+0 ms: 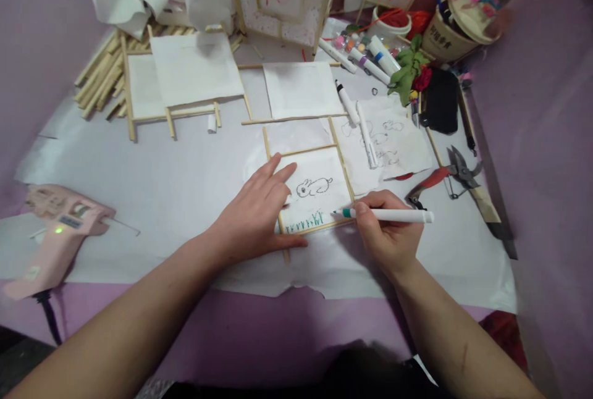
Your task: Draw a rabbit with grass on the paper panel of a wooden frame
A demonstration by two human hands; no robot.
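My right hand (386,229) grips a green marker (401,215) with a white barrel, its tip just over the lower right of a white paper panel (319,170). Thin wooden sticks (344,167) frame this panel. On the paper are a black outline of a rabbit (315,187) and a row of green grass strokes (306,223) along the bottom. Spread over the panel's left side, my left hand (264,204) lies with its fingers apart, the thumb by the lower stick.
A pink glue gun (65,232) lies left. Framed white panels (199,68) and stacked sticks (104,71) are behind. To the right are a sketch sheet (407,146), markers (365,133), pruning shears (456,170), a black pouch (440,99) and a paper tub (445,37).
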